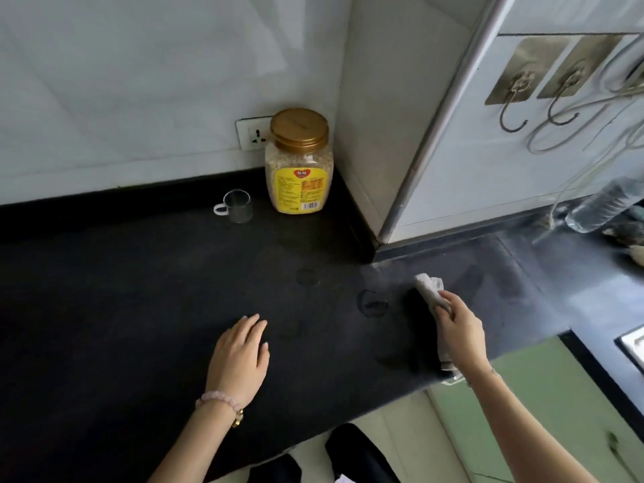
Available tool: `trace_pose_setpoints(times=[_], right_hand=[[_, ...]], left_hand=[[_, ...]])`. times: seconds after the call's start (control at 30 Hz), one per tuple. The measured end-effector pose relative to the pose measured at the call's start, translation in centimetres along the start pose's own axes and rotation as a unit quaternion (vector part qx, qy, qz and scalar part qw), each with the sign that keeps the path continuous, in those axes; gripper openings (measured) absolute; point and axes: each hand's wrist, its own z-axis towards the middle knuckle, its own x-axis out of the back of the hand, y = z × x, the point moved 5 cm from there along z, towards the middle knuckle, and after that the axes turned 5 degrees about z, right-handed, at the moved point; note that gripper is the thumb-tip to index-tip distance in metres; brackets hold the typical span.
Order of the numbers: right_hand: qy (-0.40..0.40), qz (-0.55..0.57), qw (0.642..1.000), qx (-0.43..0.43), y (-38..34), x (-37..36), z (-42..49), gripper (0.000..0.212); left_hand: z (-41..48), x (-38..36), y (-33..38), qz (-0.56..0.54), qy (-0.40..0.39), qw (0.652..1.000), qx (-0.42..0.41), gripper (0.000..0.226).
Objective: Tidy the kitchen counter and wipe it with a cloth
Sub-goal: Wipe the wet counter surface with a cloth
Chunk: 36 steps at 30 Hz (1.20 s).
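The head view shows a black tabletop [139,291] that runs into a corner of white tiled wall and continues to the right past a wall edge trimmed with a metal strip [435,134].

1. Hidden or unclear items. The cloth [430,287] is mostly covered by the right hand [460,329]. One grey end shows beyond the fingertips, and a second part shows under the wrist at the tabletop's front edge. At the right border we see a clear bottle [603,207], blurred and leaning. We cannot tell what is in it, and the items beside it are cut off. A metal corner [632,343] lower right is also cut off. Faint ring marks [373,303] lie on the tabletop just left of the cloth.

2. Containers. A jar [299,176] with a gold screw lid stands upright in the corner, in front of a wall socket [252,134]. Pale grain fills it nearly to the lid. Its yellow label is too small to read. A small glass cup [237,205] with a handle stands just left of the jar, apart from it. Through it we see only the dark tabletop.

3. Hands. The right hand grasps the cloth, fingers curled over it, and holds it against the tabletop. The left hand [240,357] is released, lying flat on the tabletop with fingers straight, well left of the cloth. A bead bracelet [219,400] circles its wrist.

4. Wall fittings. Two adhesive hooks [515,95] hang on the right wall.
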Motion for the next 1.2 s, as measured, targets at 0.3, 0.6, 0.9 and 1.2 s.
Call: trace_pose_setpoints(times=[0.3,0.6,0.9,1.2], right_hand=[[0.031,-0.149,0.988,0.035,-0.5,-4.0,-3.1,0.036],[-0.007,-0.177,0.984,-0.010,-0.6,-5.7,-0.4,0.047],[-0.058,-0.270,0.959,0.069,-3.4,-8.3,-1.6,0.043],[-0.084,-0.241,0.962,0.095,-2.3,-7.4,-1.7,0.043]], left_hand=[[0.2,0.2,-5.9,0.042,-0.011,0.997,-0.070,0.041],[0.3,0.0,-6.5,0.065,-0.040,0.993,-0.088,0.053],[0.3,0.0,-6.1,0.060,-0.045,0.994,-0.075,0.054],[0.2,-0.2,-5.6,0.028,-0.054,0.997,-0.036,0.056]])
